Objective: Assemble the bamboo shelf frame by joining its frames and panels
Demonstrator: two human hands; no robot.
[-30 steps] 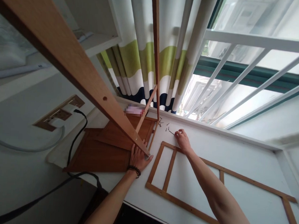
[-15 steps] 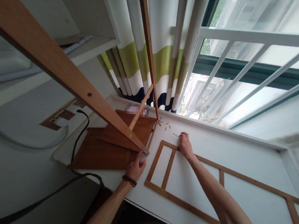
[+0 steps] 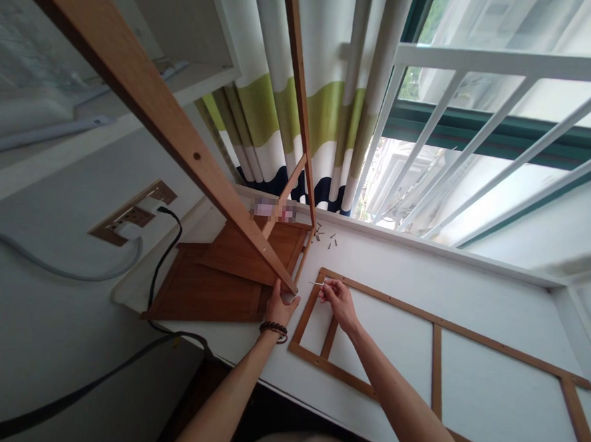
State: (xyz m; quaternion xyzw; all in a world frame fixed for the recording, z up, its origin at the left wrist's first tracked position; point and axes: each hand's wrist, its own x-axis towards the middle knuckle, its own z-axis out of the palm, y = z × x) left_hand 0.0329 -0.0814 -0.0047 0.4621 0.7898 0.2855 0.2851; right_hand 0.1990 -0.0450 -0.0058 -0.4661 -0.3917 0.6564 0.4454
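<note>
A wooden frame (image 3: 239, 212) stands upright at a slant, its two long legs joined low down by a crossbar. My left hand (image 3: 280, 308) grips the near leg's lower end, fingers on one side and thumb on the other. My right hand (image 3: 339, 302) pinches a thin metal rod (image 3: 315, 283) that points left toward that leg; its tip is apart from the wood. Several small screws (image 3: 332, 240) lie scattered on the white surface (image 3: 383, 260) beyond my hands. Under my right forearm a second, ladder-like wooden frame (image 3: 435, 363) lies flat.
Brown wooden panels (image 3: 211, 296) overlap at the left, beneath the upright frame. A wall socket (image 3: 134, 219) with plugs and a black cable (image 3: 160, 256) is beside them. A striped curtain (image 3: 326, 116) hangs behind, and white railings (image 3: 460, 148) guard the window. A shelf (image 3: 203, 85) juts out upper left.
My right hand has moved left and nearer with the rod, from beside the screws toward the upright leg. My left hand stays at the leg's end. The view has shifted slightly.
</note>
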